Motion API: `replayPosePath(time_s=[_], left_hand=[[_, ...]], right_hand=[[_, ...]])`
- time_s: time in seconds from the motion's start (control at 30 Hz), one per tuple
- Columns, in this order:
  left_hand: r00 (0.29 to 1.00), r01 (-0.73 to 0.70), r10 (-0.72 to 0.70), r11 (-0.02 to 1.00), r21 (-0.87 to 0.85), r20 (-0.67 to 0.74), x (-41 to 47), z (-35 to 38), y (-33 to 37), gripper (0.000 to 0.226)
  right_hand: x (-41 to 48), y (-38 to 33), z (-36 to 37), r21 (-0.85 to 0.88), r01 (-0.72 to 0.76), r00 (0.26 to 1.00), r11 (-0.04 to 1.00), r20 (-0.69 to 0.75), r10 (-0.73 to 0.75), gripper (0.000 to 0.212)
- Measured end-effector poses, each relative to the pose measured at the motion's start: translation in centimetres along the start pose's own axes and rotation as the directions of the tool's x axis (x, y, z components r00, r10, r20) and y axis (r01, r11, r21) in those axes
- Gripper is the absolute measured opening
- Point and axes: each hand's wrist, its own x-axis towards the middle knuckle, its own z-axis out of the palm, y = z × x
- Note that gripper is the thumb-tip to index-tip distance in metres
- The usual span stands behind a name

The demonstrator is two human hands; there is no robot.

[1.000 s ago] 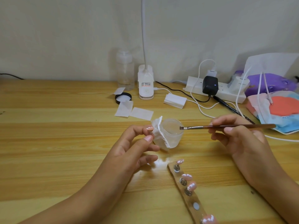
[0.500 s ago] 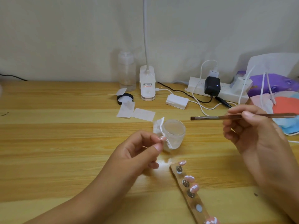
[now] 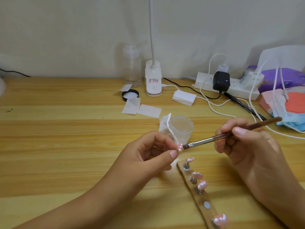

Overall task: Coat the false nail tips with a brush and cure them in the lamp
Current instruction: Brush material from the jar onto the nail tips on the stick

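Beyond the plain wall [image 3: 66,30], the wooden table [image 3: 49,146] carries a white lamp [image 3: 153,80] and a power strip [image 3: 231,86] at its far side, with a clear jar [image 3: 181,128] nearer you. The holder strip [image 3: 202,197] angles toward you with four tips standing on it. Your left hand [image 3: 148,154] pinches the nail tip [image 3: 180,148] above the strip's far end. Your right hand [image 3: 247,146] grips the brush [image 3: 231,133], whose handle rises to the right. Its bristles sit at the tip's right edge, so the stroke is likely the right hand's.
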Motion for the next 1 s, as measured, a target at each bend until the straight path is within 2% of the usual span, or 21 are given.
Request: replayPosePath(time_s=[0.27,0.43,1.0], left_hand=[[0.999,0.03,-0.03,0.999,-0.014,0.014,-0.13,0.07,0.06,0.011],[1.0,0.013,-0.013,1.0,0.0,0.027,-0.08,0.02,0.02,0.009],[0.999,-0.009,0.008,0.999,0.037,0.033,0.0,-0.25,-0.33,0.011]], right_hand=[[0.43,0.19,-0.44,0.026,-0.019,0.999,0.999,-0.036,0.02,0.027],[0.37,0.18,-0.29,-0.001,-0.022,1.0,1.0,0.003,0.022,0.025],[0.49,0.1,-0.24,0.015,-0.054,0.999,0.998,0.002,0.054,0.027]])
